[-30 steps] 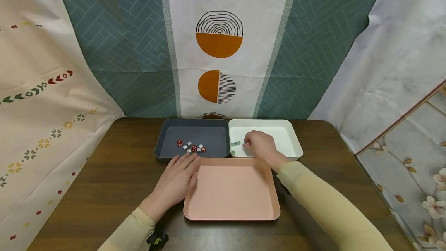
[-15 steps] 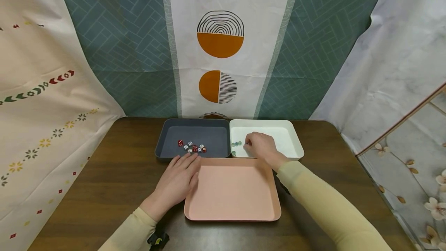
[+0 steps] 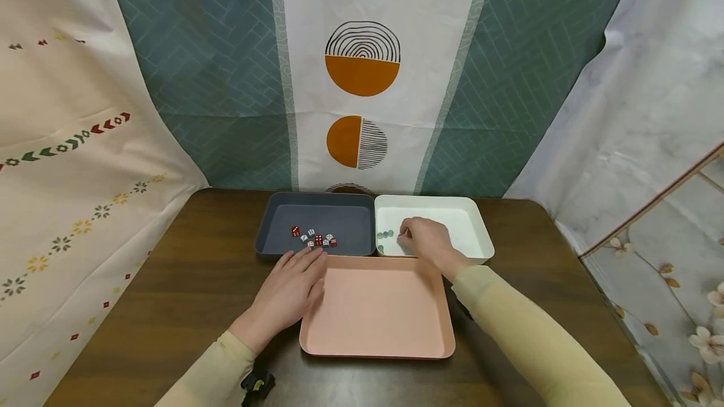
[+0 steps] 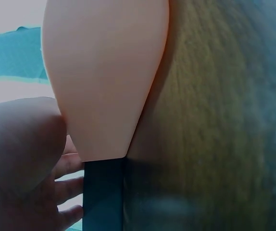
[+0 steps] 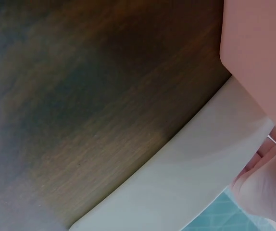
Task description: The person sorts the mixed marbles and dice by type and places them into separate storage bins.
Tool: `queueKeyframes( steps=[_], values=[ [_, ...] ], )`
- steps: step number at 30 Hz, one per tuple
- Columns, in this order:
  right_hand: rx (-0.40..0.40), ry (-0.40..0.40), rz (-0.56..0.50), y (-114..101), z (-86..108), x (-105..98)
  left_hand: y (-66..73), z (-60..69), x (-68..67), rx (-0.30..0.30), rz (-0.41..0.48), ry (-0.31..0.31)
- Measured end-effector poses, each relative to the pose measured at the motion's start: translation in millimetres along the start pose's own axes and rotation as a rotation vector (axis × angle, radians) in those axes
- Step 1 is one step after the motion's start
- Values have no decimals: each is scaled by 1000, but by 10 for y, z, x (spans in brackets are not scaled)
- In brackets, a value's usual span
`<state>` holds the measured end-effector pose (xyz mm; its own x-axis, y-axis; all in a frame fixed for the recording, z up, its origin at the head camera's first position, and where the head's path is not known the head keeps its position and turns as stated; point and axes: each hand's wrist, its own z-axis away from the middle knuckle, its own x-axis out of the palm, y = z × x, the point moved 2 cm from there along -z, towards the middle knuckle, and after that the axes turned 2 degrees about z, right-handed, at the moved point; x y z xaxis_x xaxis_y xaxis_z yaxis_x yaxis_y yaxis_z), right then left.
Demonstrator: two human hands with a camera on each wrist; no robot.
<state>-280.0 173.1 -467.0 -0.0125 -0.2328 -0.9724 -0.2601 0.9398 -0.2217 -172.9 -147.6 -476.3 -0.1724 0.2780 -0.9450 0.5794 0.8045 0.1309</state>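
In the head view my left hand rests palm down over the left rim of the pink tray. Its fingers lie extended, their tips at the front edge of the dark grey tray. Red and white dice lie just beyond them. My right hand reaches into the white tray with curled fingers. A small bluish marble shows at its fingertips, apparently pinched and mostly hidden. Left of it, several greenish glass marbles lie by the tray's left wall, some in a short row.
The grey and white trays stand side by side at the back of the brown wooden table, with the pink tray in front of them. Patterned cloths hang behind and at both sides. A dark strap is on the left wrist.
The head view has shifted slightly, so the scene sits a little further right. Both hands keep nearly the same place at the trays. The dice and marbles stay where they were.
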Motion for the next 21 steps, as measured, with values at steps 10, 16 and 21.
queueKeyframes(
  steps=[10, 16, 21],
  values=[
    [-29, 54, 17, -58, 143, -64, 4, 1, -51, 3, -25, -6],
    [-108, 133, 57, -224, 349, -189, -25, -14, -153, -45, -32, 4],
    [-180, 230, 64, -333, 563, -263, -83, -23, -231, -79, -63, -4]
  ],
)
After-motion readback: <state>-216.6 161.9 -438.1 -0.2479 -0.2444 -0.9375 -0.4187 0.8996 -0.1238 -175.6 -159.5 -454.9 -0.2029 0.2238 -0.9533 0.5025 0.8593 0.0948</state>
